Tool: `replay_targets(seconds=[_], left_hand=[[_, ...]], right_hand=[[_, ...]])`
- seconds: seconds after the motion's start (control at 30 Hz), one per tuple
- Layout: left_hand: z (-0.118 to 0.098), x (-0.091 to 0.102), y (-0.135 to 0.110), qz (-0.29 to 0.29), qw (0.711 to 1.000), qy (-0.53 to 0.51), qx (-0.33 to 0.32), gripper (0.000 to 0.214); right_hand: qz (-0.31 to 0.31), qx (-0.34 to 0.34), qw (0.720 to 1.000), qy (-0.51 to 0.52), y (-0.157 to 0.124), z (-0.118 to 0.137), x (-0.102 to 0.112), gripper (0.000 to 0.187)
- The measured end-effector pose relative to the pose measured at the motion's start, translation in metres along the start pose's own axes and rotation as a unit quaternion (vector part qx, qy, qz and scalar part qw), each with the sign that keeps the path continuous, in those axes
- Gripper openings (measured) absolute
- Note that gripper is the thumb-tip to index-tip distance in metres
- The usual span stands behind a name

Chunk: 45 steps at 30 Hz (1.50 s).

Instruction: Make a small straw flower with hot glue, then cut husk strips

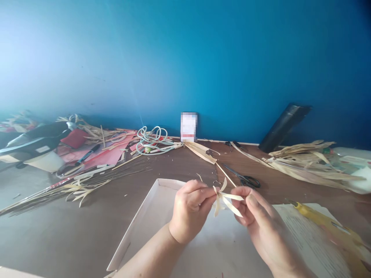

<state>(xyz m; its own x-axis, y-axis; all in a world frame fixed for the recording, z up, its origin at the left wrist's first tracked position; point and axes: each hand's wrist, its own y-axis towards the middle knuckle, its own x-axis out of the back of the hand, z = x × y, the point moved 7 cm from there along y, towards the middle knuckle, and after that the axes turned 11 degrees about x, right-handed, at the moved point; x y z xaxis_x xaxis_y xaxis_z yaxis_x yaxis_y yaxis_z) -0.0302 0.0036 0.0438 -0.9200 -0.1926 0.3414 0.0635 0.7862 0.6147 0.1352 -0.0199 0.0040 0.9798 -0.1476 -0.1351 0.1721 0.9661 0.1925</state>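
A: Position of the husk strips [225, 199]?
B: Between both hands, above the white tray [136, 227]. The left hand [189, 206] has its fingers pinched on the bunched centre, and the right hand [256, 216] clamps thumb and forefinger on one strip.
A: Reason?
B: Probably so the loose ends fan free. Scissors [245, 180] lie near — just beyond.

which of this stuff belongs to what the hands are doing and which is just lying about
In use: husk strips, pinched between left hand and right hand; white box under them; dried husks, likely the same material.
Lying about: scissors, coiled cable, black tube, red paper, pen.
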Motion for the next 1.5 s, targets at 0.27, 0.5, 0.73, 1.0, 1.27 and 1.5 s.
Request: replay_targets(seconds=[0.27,0.5,0.73,1.0,1.27,1.5], left_hand=[[0.005,-0.004,0.0,0.009,1.0,-0.008,0.006,0.012],[0.006,-0.006,0.0,0.006,0.999,-0.035,0.024,0.011],[0.01,-0.006,-0.001,0.007,0.997,-0.052,0.051,0.01],[0.007,-0.005,0.001,0.01,0.997,-0.056,0.051,0.01],[0.007,-0.005,0.0,0.011,0.996,-0.063,0.055,0.01],[0.006,-0.003,0.001,0.007,0.996,-0.067,0.053,0.01]], right_hand=[[0.07,-0.02,0.993,-0.096,-0.005,0.0,-0.014,0.035],[0.091,-0.023,0.99,-0.108,-0.008,0.003,-0.019,0.036],[0.104,-0.029,0.987,-0.121,-0.008,0.0,-0.022,0.033],[0.111,-0.027,0.985,-0.127,-0.007,0.0,-0.024,0.033],[0.088,-0.026,0.988,-0.12,-0.006,0.001,-0.027,0.032],[0.072,-0.022,0.992,-0.105,-0.006,0.0,-0.028,0.029]])
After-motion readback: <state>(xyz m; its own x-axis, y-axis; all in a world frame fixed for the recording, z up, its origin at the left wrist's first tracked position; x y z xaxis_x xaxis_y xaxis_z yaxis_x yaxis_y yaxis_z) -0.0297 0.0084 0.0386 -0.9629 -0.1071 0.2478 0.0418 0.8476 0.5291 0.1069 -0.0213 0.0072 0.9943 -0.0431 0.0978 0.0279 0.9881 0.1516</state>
